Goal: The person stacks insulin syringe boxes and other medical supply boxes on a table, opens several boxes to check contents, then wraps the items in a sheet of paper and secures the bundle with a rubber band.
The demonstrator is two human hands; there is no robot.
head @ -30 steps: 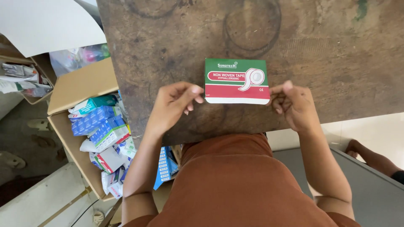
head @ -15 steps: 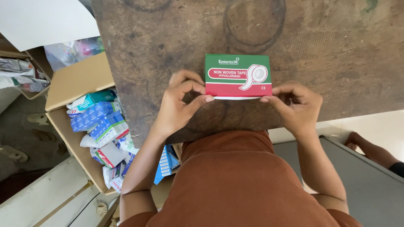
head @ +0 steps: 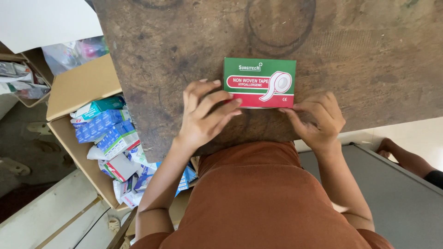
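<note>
Box (head: 259, 83) near edge hidden behind fingertips (head: 235, 102); carton (head: 78, 87) contents partly under table (head: 369, 69); table cut off at top.

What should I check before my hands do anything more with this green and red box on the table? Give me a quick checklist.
1. Box flat on the table: the green and red box lies face up on the worn wooden table. Ok.
2. Left hand contact: fingertips reach the box's lower left edge. Ok.
3. Right hand contact: fingertips meet the box's lower right corner. Ok.
4. Box closed: no flap stands open on the side in view; end flaps cannot tell.
5. Room around the box: bare tabletop on its far and side edges. Ok.
6. Cardboard carton of packets: open, on the person's left, below the table. Ok.
</note>
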